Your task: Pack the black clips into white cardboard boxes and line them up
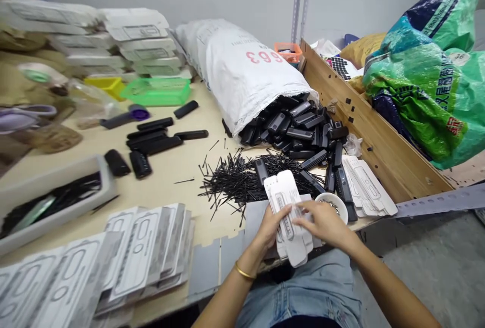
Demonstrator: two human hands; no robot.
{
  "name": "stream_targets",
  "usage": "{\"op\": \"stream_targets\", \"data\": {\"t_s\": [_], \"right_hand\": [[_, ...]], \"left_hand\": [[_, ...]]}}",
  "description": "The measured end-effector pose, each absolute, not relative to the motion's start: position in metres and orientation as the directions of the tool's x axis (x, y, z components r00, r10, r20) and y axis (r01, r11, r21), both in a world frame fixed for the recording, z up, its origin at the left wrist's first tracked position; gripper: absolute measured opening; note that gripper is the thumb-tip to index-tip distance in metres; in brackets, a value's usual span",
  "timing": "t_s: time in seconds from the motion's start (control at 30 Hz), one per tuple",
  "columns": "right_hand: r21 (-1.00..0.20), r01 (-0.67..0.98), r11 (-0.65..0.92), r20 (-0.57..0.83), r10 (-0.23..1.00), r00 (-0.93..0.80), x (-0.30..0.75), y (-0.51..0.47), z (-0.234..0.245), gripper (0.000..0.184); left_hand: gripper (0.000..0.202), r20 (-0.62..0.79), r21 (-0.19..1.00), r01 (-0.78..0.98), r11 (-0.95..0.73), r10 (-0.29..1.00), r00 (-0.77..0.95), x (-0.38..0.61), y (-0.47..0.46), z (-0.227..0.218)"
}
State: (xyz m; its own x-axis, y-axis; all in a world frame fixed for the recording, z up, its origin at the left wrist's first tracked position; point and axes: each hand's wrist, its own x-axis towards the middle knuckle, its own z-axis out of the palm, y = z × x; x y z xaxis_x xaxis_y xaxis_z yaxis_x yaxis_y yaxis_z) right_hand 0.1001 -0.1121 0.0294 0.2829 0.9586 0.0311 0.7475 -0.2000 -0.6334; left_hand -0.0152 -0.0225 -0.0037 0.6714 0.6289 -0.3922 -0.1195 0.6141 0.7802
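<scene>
A small stack of flat, unfolded white cartons [282, 186] with printed outlines is held over the table's front edge. My left hand [270, 229] grips its left side, the thumb lying across the printed face. From the right, my right hand [326, 221] has its thumb and fingers on the same cartons; some fingertips are hard to make out. Just behind lies a loose pile of thin black sticks [238, 179], with a black plastic case [261, 170] on it. A white bowl [343, 209] of small metal parts stands beside my right hand.
A white sack [242, 65] spills black cases [303, 126] toward me. More flat cartons [369, 186] lie right, by a wooden board [379, 131]. Folded boxes [140, 252] stand front left, near a white bin [108, 176]. A green tray [157, 93] sits farther back.
</scene>
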Motion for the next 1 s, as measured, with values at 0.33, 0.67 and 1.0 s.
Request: {"op": "stream_targets", "data": {"t_s": [0.33, 0.67, 1.0], "right_hand": [[-0.980, 0.174, 0.097, 0.170, 0.861, 0.479, 0.093, -0.110, 0.013, 0.039], [-0.980, 0.181, 0.078, 0.168, 0.812, 0.559, 0.089, -0.100, -0.029, 0.046], [-0.985, 0.033, 0.168, 0.145, 0.720, 0.678, 0.091, -0.094, -0.034, 0.031]], "left_hand": [[0.078, -0.034, 0.972, -0.173, 0.156, 0.830, 0.557, -0.026, -0.020, 0.023], [0.038, 0.039, 0.988, -0.150, 0.046, 0.854, 0.519, -0.028, -0.017, -0.001], [0.034, -0.030, 0.977, -0.164, 0.137, 0.847, 0.531, -0.019, 0.003, -0.008]]}}
